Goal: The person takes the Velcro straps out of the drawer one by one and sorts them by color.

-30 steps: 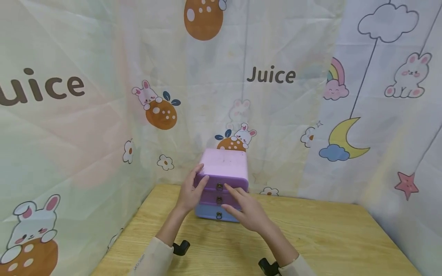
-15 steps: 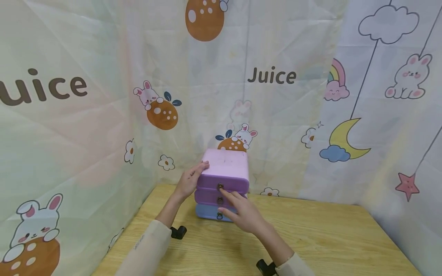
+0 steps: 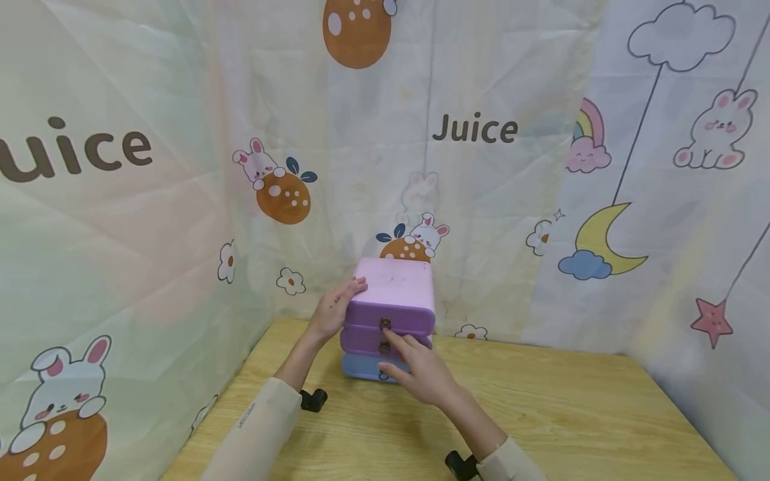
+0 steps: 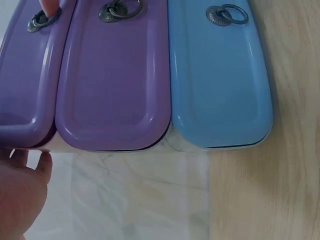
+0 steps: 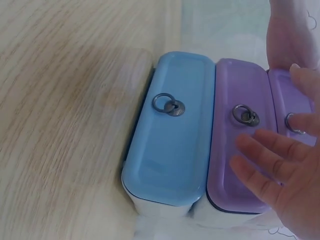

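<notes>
A small chest of drawers [image 3: 394, 280] with a pink top stands at the back of the table. Its upper two drawer fronts are purple, and the lowest drawer [image 4: 220, 85] is blue; each carries a metal ring pull. My left hand [image 3: 333, 312] rests against the chest's upper left side, fingertips over the top edge. With its index fingertip, my right hand [image 3: 424, 371] touches the ring pull [image 4: 44, 19] of the top drawer. The other right fingers, loosely extended, reach across the middle drawer [image 4: 115, 85] in the right wrist view. All the drawers sit closed.
The wooden table [image 3: 541, 407] extends forward and to the right of the chest. Printed cloth [image 3: 481, 194] hangs close behind it and along both sides. Black camera mounts [image 3: 462, 464] stick out at the wrists.
My left hand has shifted from the front left corner up onto the top left edge, its thumb leaving the front. My right index finger has moved left onto the top ring pull.
</notes>
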The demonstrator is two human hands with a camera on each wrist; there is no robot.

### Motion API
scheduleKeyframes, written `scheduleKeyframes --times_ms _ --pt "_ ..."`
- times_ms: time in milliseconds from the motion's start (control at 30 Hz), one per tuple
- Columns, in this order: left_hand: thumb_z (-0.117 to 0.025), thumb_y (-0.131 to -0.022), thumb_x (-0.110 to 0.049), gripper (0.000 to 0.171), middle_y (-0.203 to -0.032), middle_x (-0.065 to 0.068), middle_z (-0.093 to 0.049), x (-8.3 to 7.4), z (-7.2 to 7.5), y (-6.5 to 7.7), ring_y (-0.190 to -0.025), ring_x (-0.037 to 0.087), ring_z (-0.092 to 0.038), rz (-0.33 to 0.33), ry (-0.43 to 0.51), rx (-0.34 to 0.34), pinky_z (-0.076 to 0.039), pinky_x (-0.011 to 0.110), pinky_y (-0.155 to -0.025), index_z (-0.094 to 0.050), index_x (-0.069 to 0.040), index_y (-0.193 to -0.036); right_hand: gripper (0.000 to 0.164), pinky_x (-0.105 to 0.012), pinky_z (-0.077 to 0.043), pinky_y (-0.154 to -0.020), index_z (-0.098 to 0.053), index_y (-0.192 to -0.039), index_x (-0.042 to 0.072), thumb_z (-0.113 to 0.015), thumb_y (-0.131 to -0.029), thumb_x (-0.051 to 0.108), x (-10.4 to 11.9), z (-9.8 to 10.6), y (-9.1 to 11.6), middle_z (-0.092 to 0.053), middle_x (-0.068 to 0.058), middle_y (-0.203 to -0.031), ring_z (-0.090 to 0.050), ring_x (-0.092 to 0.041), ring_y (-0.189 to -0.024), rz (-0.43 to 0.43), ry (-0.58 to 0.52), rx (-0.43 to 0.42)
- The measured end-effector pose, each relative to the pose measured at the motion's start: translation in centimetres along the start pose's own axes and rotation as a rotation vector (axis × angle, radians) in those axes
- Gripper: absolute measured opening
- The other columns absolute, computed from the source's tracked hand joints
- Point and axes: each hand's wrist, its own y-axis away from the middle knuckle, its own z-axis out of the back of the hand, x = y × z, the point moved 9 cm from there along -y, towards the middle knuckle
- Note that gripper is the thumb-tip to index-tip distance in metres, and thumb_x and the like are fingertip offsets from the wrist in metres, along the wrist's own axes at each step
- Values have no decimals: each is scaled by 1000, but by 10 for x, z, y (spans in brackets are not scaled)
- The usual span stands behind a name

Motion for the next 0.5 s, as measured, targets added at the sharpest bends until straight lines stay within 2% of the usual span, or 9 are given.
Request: scheduleKeyframes --times_ms 100,300,400,500 --pt "-37 -114 -38 50 -158 7 -53 3 1 -4 -158 28 -30 -18 24 -6 -17 53 -131 -68 -5 -136 67 -48 -57 -92 -44 -159 22 -64 -101 50 2 3 -3 -65 -6 -137 -67 -24 -118 5 26 -11" --pt "-37 -114 -40 52 -159 6 -51 7 1 -7 -159 26 -27 4 61 16 -12 52 -132 -68 -4 -135 65 -43 -59 -86 -49 -154 19 -69 -99 47 6 3 -8 -71 -6 -128 -71 -21 -109 47 90 -17" --pt "-37 -114 -38 52 -160 8 -50 9 0 -5 -160 28 -25 1 74 31 -11 53 -132 -67 -2 -136 53 -34 -58 -75 -56 -142 15 -74 -98 37 10 4 -13 -74 -2 -109 -71 -16 -91 68 75 -35" --pt "-37 -114 -37 51 -160 8 -50 9 0 -5 -160 28 -26 -6 77 32 -12 54 -131 -67 -2 -136 33 -28 -53 -63 -61 -126 11 -75 -98 22 15 11 -21 -71 2 -93 -65 -12 -75 99 65 -73"
